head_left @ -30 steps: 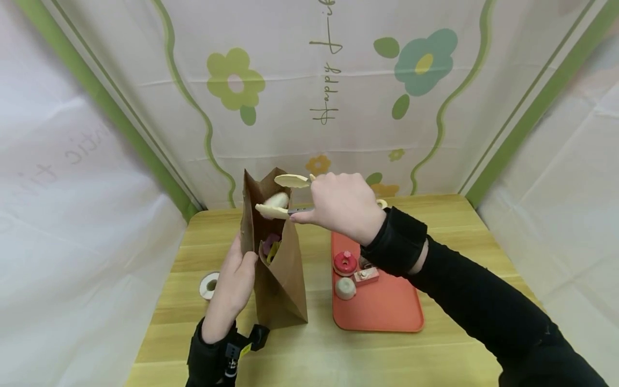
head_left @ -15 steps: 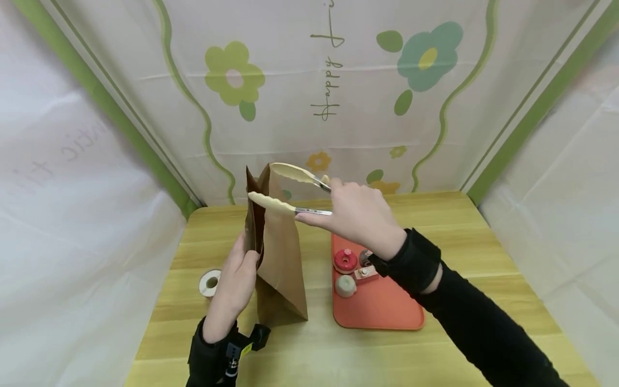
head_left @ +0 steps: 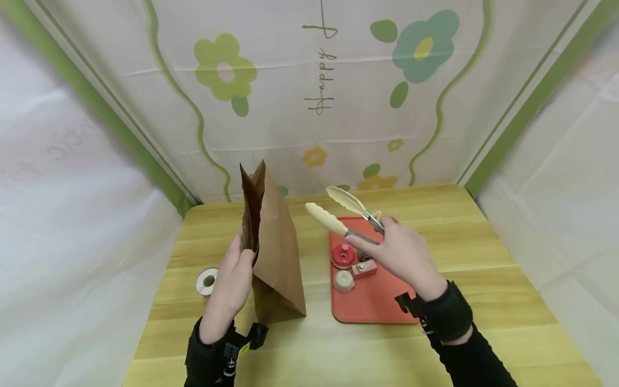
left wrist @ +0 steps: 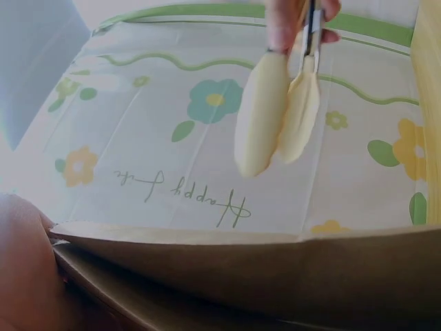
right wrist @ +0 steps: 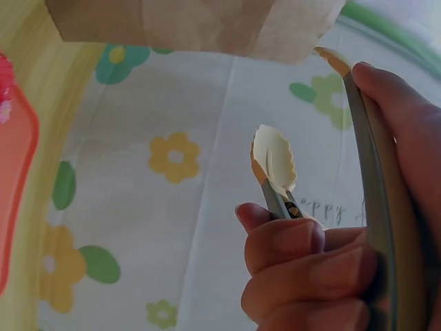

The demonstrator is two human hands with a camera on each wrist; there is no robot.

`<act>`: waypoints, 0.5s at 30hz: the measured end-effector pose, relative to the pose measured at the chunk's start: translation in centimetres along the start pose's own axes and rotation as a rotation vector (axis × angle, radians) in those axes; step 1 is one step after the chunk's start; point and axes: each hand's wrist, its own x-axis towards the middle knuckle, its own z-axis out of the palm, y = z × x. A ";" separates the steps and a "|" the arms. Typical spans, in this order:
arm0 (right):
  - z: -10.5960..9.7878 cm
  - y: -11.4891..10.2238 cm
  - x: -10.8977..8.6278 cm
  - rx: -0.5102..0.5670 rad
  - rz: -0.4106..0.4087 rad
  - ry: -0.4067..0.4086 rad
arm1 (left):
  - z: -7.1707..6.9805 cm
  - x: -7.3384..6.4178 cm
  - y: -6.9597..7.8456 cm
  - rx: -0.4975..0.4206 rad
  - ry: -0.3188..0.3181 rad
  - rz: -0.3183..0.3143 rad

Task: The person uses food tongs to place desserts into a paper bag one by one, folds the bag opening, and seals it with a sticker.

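My left hand grips the near side of a tall brown paper bag by its upper edge, thumb on the outside. The bag stands upright, its mouth narrowed, so its contents are hidden. My right hand holds a pair of tongs with cream scalloped tips and metal arms, fingers and thumb curled round them. The tong tips are spread with nothing between them, over the far part of a red tray. In the left wrist view the tongs hang beyond the bag's rim.
On the tray's left side sit a pink-red toy donut, a pale round toy cake, a pink block-shaped cake piece and a partly covered dark item. A white tape roll lies left of the bag on the wooden table.
A white item between the tong tips has gone down into the bag. The tongs have moved right, away from the bag to above the tray. The bag's mouth has narrowed.
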 end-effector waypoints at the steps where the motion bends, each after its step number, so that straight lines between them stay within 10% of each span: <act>1: 0.0 0.4 -0.1 0.005 0.015 -0.005 | 0.0 0.0 0.0 0.004 0.002 0.001; 15: 0.4 8.5 1.1 -0.160 -0.168 -0.237 | 0.2 -0.1 0.0 0.007 -0.001 0.004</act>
